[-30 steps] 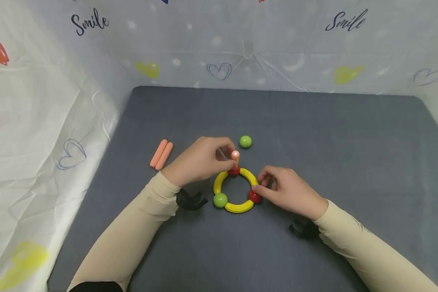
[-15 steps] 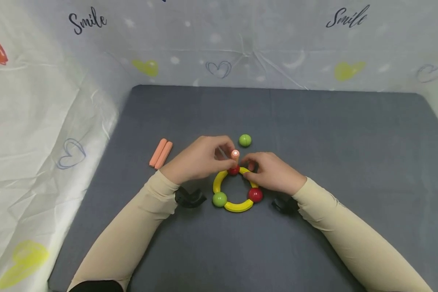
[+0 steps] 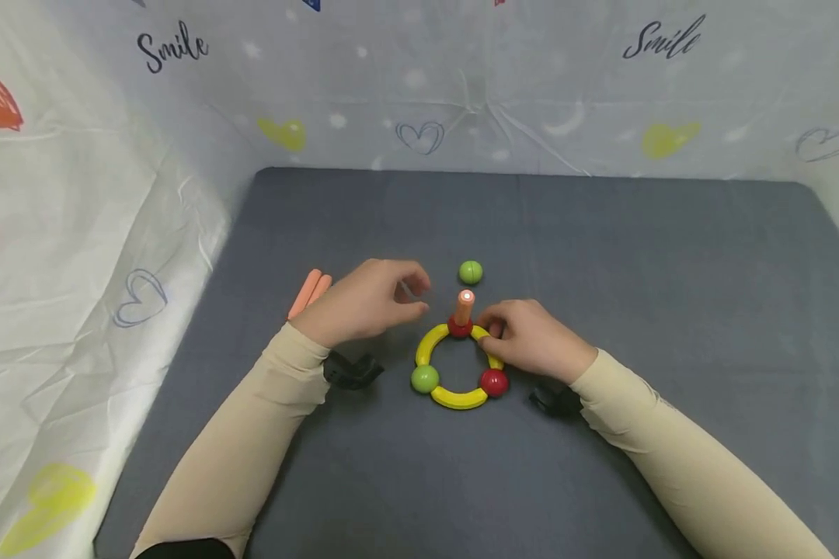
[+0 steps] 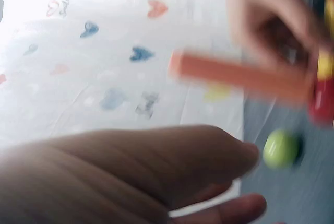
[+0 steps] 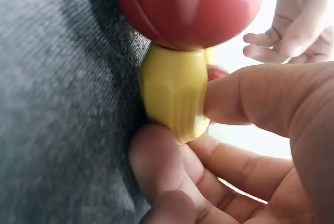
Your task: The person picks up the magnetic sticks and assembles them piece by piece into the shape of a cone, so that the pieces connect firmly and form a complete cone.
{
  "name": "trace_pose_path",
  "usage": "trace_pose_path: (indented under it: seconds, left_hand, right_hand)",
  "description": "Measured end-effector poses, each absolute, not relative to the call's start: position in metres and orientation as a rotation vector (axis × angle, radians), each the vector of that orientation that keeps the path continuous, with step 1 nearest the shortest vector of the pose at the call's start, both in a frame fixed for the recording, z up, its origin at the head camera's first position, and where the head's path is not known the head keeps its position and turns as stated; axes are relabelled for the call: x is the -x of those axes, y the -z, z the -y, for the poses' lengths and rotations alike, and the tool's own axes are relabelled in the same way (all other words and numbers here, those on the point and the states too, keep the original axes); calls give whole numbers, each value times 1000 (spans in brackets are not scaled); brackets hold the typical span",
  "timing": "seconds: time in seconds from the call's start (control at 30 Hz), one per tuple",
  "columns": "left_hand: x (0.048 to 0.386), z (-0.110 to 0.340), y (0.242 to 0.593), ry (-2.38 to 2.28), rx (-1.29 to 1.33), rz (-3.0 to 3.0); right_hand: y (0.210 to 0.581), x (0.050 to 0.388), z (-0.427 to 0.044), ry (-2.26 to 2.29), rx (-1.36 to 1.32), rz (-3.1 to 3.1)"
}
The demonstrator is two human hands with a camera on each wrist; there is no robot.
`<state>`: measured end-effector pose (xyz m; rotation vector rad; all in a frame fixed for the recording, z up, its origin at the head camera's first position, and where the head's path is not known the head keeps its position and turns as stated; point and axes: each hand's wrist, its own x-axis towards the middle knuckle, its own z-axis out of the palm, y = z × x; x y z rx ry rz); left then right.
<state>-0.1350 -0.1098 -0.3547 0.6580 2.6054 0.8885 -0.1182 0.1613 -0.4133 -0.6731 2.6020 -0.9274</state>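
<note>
A ring of yellow curved rods joined by balls lies on the dark table; a salmon-coloured stick (image 3: pixel 464 308) stands upright on its far red ball (image 3: pixel 459 329). My right hand (image 3: pixel 538 339) pinches the ring's right yellow curved rod (image 5: pixel 175 91) between thumb and fingers, beside the near-right red ball (image 5: pixel 188 7). To the left of the stick, my left hand (image 3: pixel 374 301) holds nothing, its thumb and fingers spread apart. At the ring's near left sits a green ball (image 3: pixel 425 380). The left wrist view blurs the stick.
Beyond the stick, a loose green ball (image 3: pixel 471 272) rests on the table (image 3: pixel 636 272). Two more salmon-coloured sticks (image 3: pixel 311 292) lie side by side at the left, partly behind my left hand. A printed white sheet (image 3: pixel 419 78) rises behind the table and at its left.
My left hand has let go of the upright stick and moved left. My right hand has gone from the near-right red ball to the right yellow rod. The ring has shifted slightly right.
</note>
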Motion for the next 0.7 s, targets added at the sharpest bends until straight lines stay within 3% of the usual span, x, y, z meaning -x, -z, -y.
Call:
trace_pose_path:
  seconds: [0.3,0.7]
  left_hand:
    - [145,149,342,-561,-366,-2879]
    - [154,176,357,-261,-130,-2856]
  right_hand:
    - [412,107,-175,898,577,-2646]
    - [408,96,-194,831,410,-2693]
